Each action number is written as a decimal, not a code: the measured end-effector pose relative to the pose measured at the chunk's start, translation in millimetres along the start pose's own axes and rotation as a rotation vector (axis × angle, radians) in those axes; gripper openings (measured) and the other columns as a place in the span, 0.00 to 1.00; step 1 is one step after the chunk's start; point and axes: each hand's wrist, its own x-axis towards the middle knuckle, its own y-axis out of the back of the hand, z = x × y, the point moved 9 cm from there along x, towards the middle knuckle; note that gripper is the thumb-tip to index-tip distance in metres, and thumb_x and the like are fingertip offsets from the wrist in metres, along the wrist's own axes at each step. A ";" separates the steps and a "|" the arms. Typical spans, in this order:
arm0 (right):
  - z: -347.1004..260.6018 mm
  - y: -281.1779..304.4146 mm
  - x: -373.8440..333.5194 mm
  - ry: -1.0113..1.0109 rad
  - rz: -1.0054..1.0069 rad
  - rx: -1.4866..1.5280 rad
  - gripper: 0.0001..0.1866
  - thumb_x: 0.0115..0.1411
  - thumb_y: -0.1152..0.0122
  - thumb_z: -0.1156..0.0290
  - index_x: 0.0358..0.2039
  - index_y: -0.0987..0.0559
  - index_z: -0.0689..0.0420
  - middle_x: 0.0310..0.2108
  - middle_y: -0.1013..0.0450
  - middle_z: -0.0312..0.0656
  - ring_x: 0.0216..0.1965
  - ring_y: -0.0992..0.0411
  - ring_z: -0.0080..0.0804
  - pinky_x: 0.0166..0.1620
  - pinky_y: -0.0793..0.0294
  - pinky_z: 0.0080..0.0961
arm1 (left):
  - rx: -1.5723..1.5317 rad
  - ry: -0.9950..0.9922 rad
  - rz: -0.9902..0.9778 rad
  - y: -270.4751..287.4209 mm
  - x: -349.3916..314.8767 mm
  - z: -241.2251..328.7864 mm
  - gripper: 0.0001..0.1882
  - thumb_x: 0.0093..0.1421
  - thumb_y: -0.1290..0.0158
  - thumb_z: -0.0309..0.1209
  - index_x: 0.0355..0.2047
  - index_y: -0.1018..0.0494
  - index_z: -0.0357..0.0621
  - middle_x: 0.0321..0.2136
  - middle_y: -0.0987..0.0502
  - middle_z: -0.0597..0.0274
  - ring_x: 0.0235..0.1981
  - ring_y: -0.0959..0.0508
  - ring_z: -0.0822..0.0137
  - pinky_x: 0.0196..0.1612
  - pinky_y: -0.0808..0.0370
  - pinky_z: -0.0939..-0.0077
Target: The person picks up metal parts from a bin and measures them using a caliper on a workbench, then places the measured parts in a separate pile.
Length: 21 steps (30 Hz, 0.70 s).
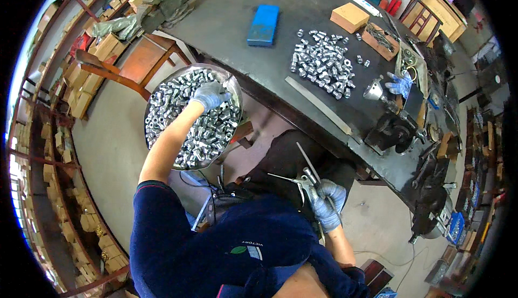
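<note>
My left hand [211,96], in a grey-blue glove, reaches into a large round metal basin [239,97] heaped with shiny metal fittings [186,149]. Its fingers curl down among them; whatever they pinch is hidden. Over my lap, my gloved right hand [328,203] grips a silver air blow gun [306,183] with a thin nozzle pointing left. A long thin grey rod [306,157], perhaps a file, runs through the same hand. By the gun's body a short shiny cylindrical piece [309,175] shows; I cannot tell whether it is held.
On the dark worktable [232,39] lie a pile of fittings [322,63], a blue box [263,25], a flat metal bar [318,105] and a vise [393,133]. Beside the basin stands a wooden chair [141,63]. Shelves [56,174] line the left.
</note>
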 end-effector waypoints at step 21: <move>-12.8 -13.0 12.0 0.088 -0.143 -0.092 0.20 0.41 0.29 0.69 0.09 0.36 0.52 0.11 0.39 0.42 0.14 0.38 0.40 0.20 0.39 0.30 | -1.961 -0.463 -0.416 12.1 -122.7 170.4 0.19 0.56 0.46 0.28 0.46 0.31 0.28 0.38 0.24 0.43 0.41 0.22 0.51 0.46 0.24 0.60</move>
